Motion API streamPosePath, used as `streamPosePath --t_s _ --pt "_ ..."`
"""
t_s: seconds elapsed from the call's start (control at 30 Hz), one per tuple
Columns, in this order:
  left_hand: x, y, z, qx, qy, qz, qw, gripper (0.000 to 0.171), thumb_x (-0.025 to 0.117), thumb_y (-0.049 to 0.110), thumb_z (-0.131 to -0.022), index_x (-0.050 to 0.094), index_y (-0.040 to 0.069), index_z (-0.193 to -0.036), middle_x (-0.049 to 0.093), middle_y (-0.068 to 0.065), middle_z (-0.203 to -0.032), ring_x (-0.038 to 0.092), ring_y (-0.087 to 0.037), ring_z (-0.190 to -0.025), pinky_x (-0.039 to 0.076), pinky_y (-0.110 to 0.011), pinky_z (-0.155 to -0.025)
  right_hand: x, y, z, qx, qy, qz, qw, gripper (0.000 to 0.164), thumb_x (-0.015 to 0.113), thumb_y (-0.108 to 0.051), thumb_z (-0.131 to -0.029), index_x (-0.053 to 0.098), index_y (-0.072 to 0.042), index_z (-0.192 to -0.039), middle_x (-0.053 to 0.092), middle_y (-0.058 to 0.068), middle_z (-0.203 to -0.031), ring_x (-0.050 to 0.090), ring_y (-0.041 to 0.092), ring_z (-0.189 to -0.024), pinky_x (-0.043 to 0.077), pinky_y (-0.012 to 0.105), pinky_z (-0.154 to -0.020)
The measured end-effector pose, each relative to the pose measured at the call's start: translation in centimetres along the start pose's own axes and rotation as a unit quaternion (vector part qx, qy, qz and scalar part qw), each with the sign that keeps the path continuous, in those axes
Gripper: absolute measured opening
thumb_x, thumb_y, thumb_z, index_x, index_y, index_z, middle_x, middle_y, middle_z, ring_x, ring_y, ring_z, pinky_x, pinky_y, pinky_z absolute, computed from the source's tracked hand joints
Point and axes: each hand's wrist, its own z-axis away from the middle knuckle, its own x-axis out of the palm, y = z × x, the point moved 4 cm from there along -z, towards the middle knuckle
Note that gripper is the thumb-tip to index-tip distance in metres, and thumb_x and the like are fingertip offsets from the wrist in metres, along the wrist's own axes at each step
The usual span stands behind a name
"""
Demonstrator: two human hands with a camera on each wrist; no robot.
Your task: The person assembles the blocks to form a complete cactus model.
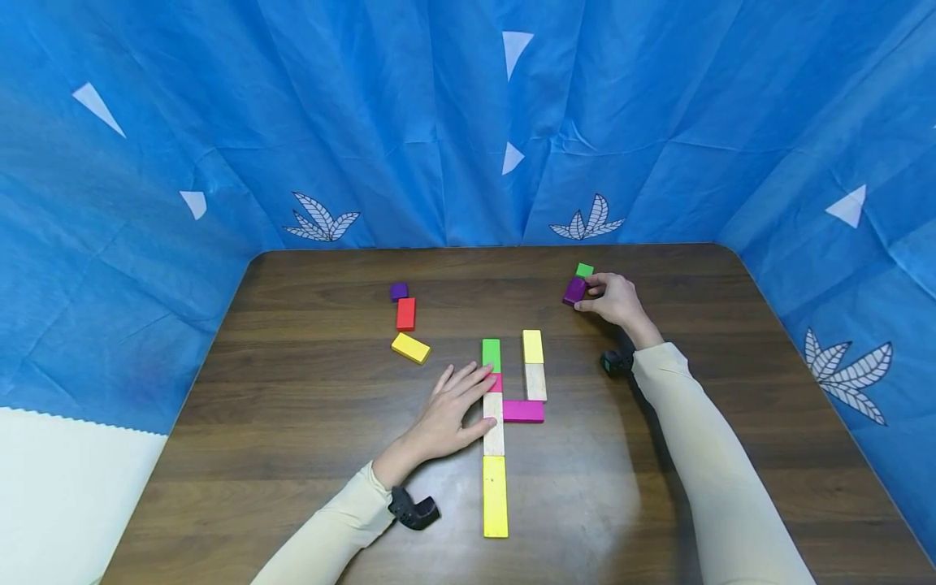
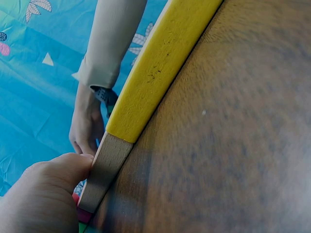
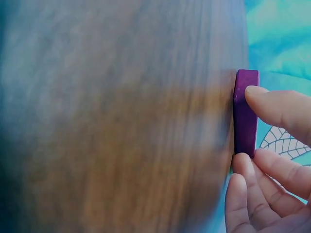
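Observation:
In the head view my right hand (image 1: 616, 301) pinches a purple block (image 1: 574, 290) near the back right of the table, close to a small green block (image 1: 584, 270). The right wrist view shows the thumb on one part of that purple block (image 3: 246, 114) and fingertips at its lower end. My left hand (image 1: 448, 416) lies with fingers spread against a column of blocks. Its fingers touch the small pink block (image 1: 496, 383) and the thumb touches the pale wooden block (image 1: 494, 439). Above them is a green block (image 1: 491, 354); below is a long yellow block (image 1: 495, 497).
Right of the column lies a magenta block (image 1: 523, 412), with a second pale block (image 1: 535, 382) and a short yellow block (image 1: 532, 346) above it. Toward the back left are a dark purple cube (image 1: 398, 292), a red block (image 1: 405, 314) and a tilted yellow block (image 1: 411, 348). Blue cloth (image 1: 439, 162) hangs behind the table.

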Motion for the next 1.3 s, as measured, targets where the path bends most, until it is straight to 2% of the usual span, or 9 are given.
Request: streamPosePath --t_s 0.83,1.07,1.3 --pt "0.1 -0.2 0.0 -0.006 -0.008 -0.006 0.9999 0.064 0.064 0.041 -0.089 0.05 0.011 -0.144 0.043 -0.004 -0.153 0.036 -0.031 -0.144 0.02 -0.061 -0.117 0.1 -0.3 0.1 -0.014 0.014 -0.009 1.0 0.061 0.076 -0.017 -0.085 0.05 0.007 -0.134 0.059 0.028 -0.126 0.057 0.039 -0.114 0.049 0.051 -0.099" --pt "0.0 -0.1 0.0 -0.008 -0.008 -0.004 0.9999 0.063 0.063 0.042 -0.09 0.05 0.012 -0.144 0.043 -0.004 -0.154 0.036 -0.031 -0.144 0.019 -0.061 -0.117 0.3 -2.1 -0.1 -0.055 0.014 -0.013 0.998 0.062 0.079 -0.019 -0.082 0.054 0.008 -0.132 0.063 0.027 -0.121 0.061 0.039 -0.112 0.05 0.05 -0.097" --pt "0.0 -0.1 0.0 -0.006 -0.006 -0.005 0.9999 0.063 0.063 0.042 -0.09 0.05 0.012 -0.144 0.043 -0.004 -0.154 0.036 -0.031 -0.144 0.02 -0.062 -0.117 1.7 -5.3 0.2 -0.091 -0.019 -0.035 0.995 0.062 0.081 -0.015 -0.08 0.055 0.007 -0.131 0.063 0.025 -0.12 0.062 0.036 -0.108 0.052 0.047 -0.097"
